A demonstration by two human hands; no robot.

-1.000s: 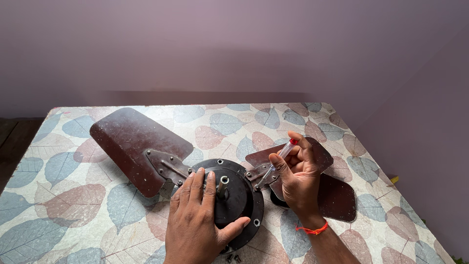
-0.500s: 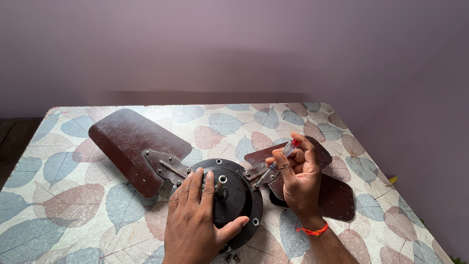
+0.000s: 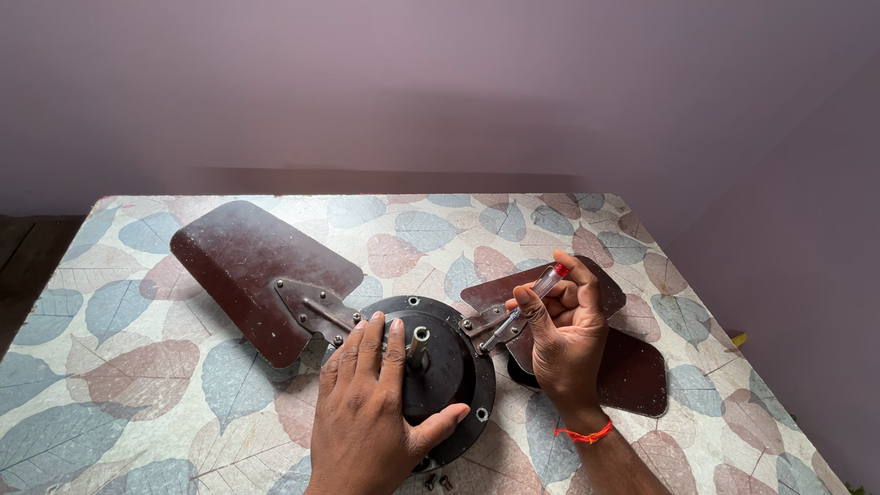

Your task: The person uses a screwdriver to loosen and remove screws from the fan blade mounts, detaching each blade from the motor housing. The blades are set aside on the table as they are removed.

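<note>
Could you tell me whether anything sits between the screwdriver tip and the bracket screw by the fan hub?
Nothing visible does. The right hand holds the screwdriver with its tip down at the bracket beside the hub. The left hand rests flat on the hub, clear of that spot.

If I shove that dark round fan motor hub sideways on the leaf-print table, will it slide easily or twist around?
The dark round metal motor hub looks heavy for its size, so it probably resists sliding. The long brown blade bolted to it would likely drag and swing the assembly round. The left hand lies flat on the hub, probably pinning it while the right hand holds the clear-handled screwdriver.
</note>
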